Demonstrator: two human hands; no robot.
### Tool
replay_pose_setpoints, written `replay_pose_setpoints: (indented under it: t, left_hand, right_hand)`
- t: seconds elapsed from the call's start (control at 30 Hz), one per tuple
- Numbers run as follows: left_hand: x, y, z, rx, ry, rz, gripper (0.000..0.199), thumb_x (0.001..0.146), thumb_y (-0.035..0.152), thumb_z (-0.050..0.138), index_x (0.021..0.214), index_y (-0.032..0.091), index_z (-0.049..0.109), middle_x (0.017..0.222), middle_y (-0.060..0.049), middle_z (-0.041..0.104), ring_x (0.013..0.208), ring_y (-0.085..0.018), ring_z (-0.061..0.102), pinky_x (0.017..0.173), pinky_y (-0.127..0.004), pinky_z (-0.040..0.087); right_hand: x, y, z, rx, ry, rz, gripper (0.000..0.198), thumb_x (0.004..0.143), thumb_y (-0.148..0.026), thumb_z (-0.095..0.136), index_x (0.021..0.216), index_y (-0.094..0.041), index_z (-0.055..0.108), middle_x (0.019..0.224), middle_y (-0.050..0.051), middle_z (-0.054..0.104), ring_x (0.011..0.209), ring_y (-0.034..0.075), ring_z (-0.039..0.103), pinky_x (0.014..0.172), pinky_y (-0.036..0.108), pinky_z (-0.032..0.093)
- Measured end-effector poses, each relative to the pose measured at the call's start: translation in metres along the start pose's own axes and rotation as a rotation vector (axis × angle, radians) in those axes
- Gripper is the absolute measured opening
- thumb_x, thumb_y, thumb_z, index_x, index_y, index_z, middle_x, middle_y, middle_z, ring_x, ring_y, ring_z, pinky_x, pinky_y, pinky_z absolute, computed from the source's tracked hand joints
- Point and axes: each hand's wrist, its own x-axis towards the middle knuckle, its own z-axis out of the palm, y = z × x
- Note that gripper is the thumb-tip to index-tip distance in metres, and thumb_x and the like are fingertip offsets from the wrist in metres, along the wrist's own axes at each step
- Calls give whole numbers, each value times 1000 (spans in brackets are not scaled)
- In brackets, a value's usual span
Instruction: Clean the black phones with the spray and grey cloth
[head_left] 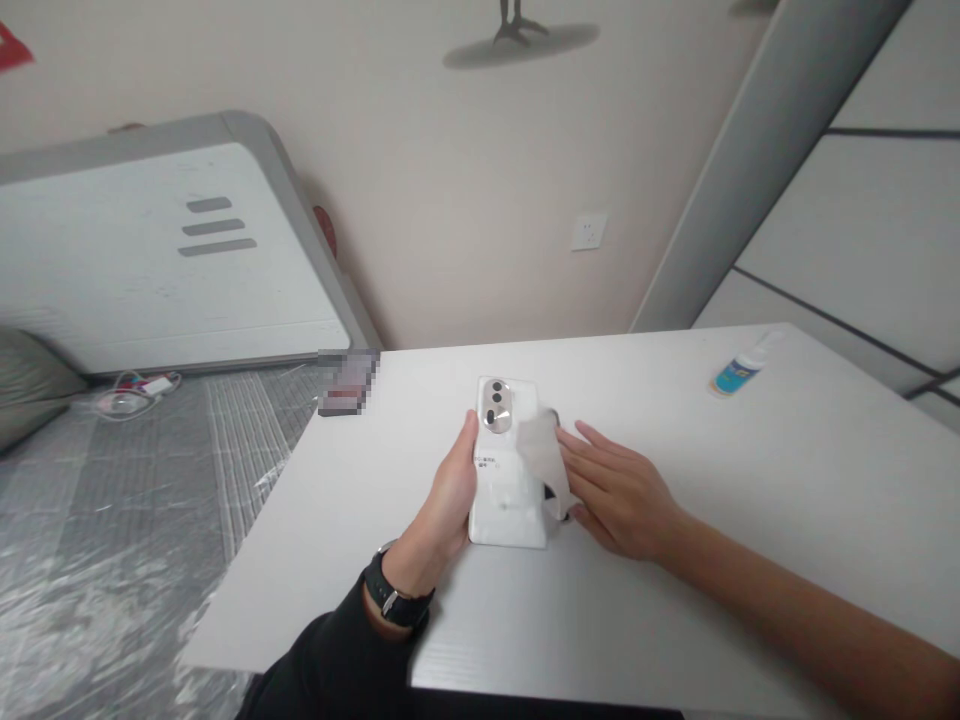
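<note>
A white smartphone is held upright over the table, its back with the silver camera module facing me. My left hand grips it along its left edge, with the fingers mostly hidden behind it. At the phone's right edge, a light grey cloth with some dark parts at its border overlaps the back. My right hand has its fingers against this cloth, pinching it; the exact grip is partly hidden. A black watch is on my left wrist.
On the white table, a small spray bottle with a blue label lies or leans at the back right. A blurred-out dark object sits at the back left corner. Beyond stand a bed headboard and a wall with a socket.
</note>
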Motion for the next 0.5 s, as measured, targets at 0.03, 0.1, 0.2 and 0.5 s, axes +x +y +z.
replay_pose_setpoints:
  t: [0.03,0.1,0.2,0.5]
  left_hand:
    - [-1,-3,0,52,-16,-19,63,104,52,32,132,6,65,102,-17,79,89,-28,75,88,-38,55]
    - [-2,-8,-1,150,-87,-92,64,104,55,33,128,7,68,99,-17,79,86,-28,75,84,-37,55]
    - [-3,-15,-3,227,-165,-176,70,102,60,31,124,7,71,93,-17,79,80,-28,75,77,-37,55]
    - [0,-14,-7,224,-121,-111,69,97,64,44,122,7,71,93,-16,79,92,-30,74,79,-37,56]
  right_hand:
    - [-1,4,0,-22,-8,51,40,106,-26,35,122,-7,65,127,19,72,135,29,57,114,50,46]
    - [0,9,0,-35,-41,141,42,106,-28,34,132,-7,60,136,21,66,139,33,52,110,56,49]
    - [2,8,0,4,-67,195,45,107,-31,32,139,-8,55,143,23,60,143,36,46,110,62,47]
    - [4,-3,-5,36,-97,102,43,107,-29,30,127,-11,64,134,17,68,142,27,49,118,52,40]
